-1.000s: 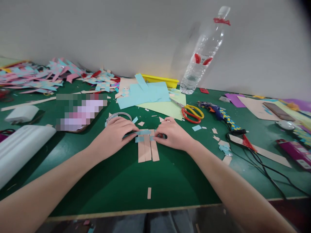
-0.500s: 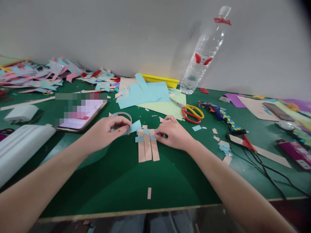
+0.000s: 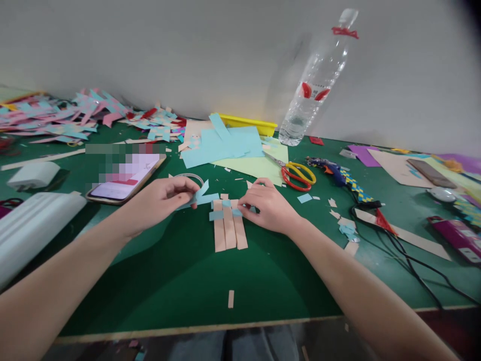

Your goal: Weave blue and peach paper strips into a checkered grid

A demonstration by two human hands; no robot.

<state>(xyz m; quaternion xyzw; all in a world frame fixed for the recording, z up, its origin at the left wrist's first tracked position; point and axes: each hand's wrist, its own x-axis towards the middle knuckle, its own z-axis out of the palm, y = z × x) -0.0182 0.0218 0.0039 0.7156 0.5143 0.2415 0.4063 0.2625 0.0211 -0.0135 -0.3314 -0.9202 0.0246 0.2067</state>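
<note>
In the head view, my left hand is closed with thumb and fingers pinching light-blue paper strips, whose ends stick out to the right. A ring-shaped roll of tape lies just behind those fingers. Between my hands, peach paper strips lie side by side, with a blue strip crossing over and under them near their top. My right hand rests at the right edge of this weave, fingers curled and pinched on the blue cross strip's right end.
A phone and white charger lie left. Scissors, blue paper sheets and a leaning water bottle stand or lie behind. Paper scraps and black cables are at right. A small peach piece lies near the front edge.
The blue paper in my left hand has turned and spread, so two ends now show instead of one. My right hand and the woven strips have hardly moved.
</note>
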